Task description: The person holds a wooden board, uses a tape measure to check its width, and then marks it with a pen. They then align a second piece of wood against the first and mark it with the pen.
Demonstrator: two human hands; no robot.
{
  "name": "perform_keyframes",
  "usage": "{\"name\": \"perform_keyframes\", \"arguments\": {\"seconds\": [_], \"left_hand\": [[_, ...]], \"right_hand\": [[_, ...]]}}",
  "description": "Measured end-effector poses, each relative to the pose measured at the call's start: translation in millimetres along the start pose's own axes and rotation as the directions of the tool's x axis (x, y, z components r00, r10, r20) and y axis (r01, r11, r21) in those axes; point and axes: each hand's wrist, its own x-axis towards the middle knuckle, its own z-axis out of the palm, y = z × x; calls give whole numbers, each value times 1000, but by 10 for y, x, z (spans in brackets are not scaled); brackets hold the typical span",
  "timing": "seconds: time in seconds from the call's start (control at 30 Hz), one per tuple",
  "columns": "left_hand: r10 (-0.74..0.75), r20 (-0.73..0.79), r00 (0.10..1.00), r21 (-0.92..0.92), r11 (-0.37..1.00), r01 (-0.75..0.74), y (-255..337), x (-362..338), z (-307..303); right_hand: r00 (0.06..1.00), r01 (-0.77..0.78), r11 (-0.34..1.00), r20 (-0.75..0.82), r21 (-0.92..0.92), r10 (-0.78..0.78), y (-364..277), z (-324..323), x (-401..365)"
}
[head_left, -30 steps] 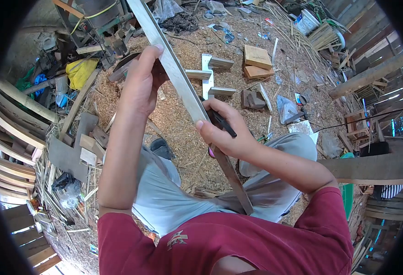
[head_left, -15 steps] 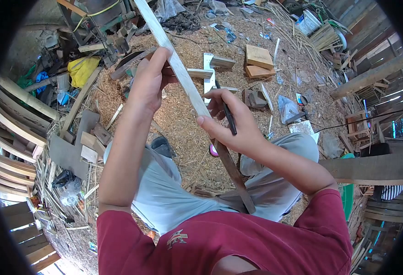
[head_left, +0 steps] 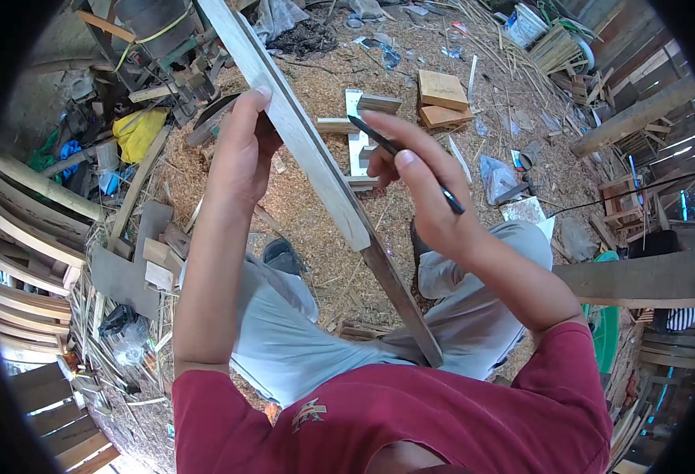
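My left hand (head_left: 245,146) is closed around a long pale wooden strip (head_left: 316,170), which slants from the upper left down toward my lap. A darker wooden bar (head_left: 401,299) lies along and beneath it, its near end resting at my thigh. Between the thumb and fingers of my right hand (head_left: 430,186) is a slim black pen (head_left: 379,134). That hand hovers just right of the strip, apart from it. Beyond it on the ground lies a white flat piece (head_left: 354,103) with short wooden pieces (head_left: 381,103) around it.
Sawdust and offcuts cover the ground. Two wooden blocks (head_left: 442,88) are stacked ahead to the right. A machine (head_left: 154,31) stands at the upper left, near a yellow bag (head_left: 140,133). Curved wooden pieces (head_left: 31,229) line the left side. A wide board (head_left: 640,282) juts in at the right.
My right hand has let go of the strip, moved right and turned the pen toward the upper left. The pale strip has rolled to show a broader face and shifted left with my left hand.
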Motion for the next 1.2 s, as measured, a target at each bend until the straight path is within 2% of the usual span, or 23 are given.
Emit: {"name": "perform_keyframes", "arguments": {"seconds": [0.03,0.13,0.17,0.27,0.3,0.4,0.43,0.53,0.57,0.67,0.83,0.93,0.97,1.07,1.2], "left_hand": [[1,6,1000,-10,1000,-1,0,4,-2],[7,1,1000,-18,1000,-7,21,-14,33],[12,-4,1000,-17,1000,-12,41,-23,54],[17,-8,1000,-9,1000,-17,74,-27,88],[17,-7,1000,-5,1000,-17,70,-26,92],[-21,47,999,-15,1000,22,39,34,39],[-21,59,998,-19,1000,22,27,47,25],[21,29,999,-26,999,-20,10,63,45],[39,60,997,-28,999,-37,31,50,47],[34,119,992,-42,999,-30,123,14,40],[62,119,991,-43,997,-57,137,10,24],[53,118,992,-30,998,-50,203,-26,59],[47,108,993,-31,999,-44,229,-43,78],[63,131,989,-32,998,-60,228,-24,63],[79,137,987,-48,996,-73,216,-15,45]], "right_hand": [[1000,8,999,-3,35,-7,-30,-30,16],[992,119,990,-29,-73,-122,34,-79,29],[994,102,991,-30,-82,-105,10,-92,40],[965,263,919,73,-293,-252,-92,-155,128],[926,375,870,94,-321,-364,-127,-140,190],[850,526,758,257,-384,-460,-336,-199,354],[828,561,734,267,-383,-493,-413,-171,417],[865,493,833,39,-251,-500,-468,-4,556],[890,441,863,-7,-247,-456,-519,12,615],[772,604,683,89,-411,-630,-690,92,948],[653,700,536,117,-472,-749,-713,307,1362],[681,650,502,144,-571,-717,-787,392,1448],[660,655,432,192,-620,-726,-777,381,1507],[654,649,442,159,-619,-739,-759,465,1565],[638,653,382,203,-654,-743,-766,512,1599]]}}
